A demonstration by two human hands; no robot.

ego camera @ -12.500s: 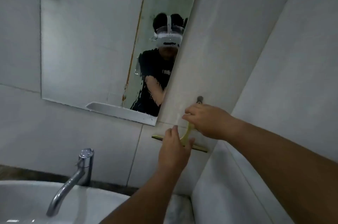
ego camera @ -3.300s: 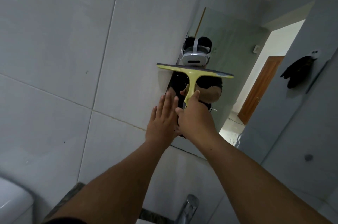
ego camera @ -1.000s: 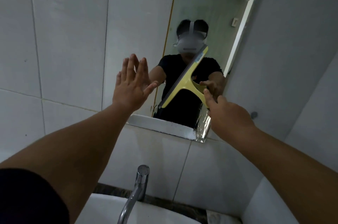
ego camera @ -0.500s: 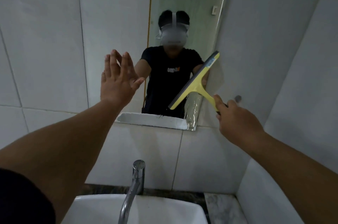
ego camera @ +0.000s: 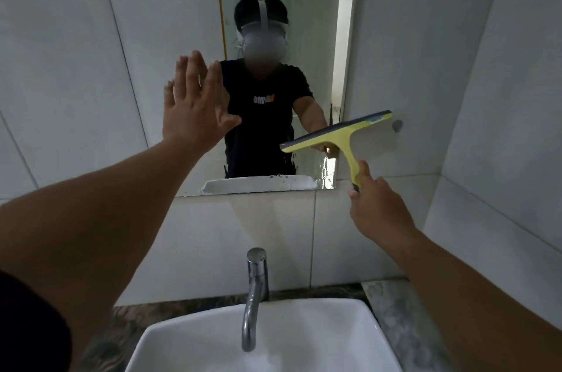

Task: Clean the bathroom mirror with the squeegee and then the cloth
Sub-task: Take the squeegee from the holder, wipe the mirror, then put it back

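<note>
The wall mirror [ego camera: 282,6] hangs above the basin, with water drops along its lower right corner. My right hand [ego camera: 377,204] grips the handle of the yellow squeegee [ego camera: 340,136]. Its dark blade is tilted, left end lower, and crosses the mirror's lower right edge onto the tile. My left hand [ego camera: 194,107] is raised flat with fingers spread, in front of the mirror's left side; whether it touches the glass I cannot tell. No cloth is in view.
A chrome tap [ego camera: 254,289] rises behind a white basin [ego camera: 319,341] directly below. A marble counter strip [ego camera: 392,304] runs to the right. A tiled side wall [ego camera: 501,128] closes in on the right, with a small round stud [ego camera: 397,125] by the mirror.
The squeegee has swung from a steep diagonal to nearly level and dropped toward the mirror's lower right corner. My left hand stays raised and flat at the left of the mirror.
</note>
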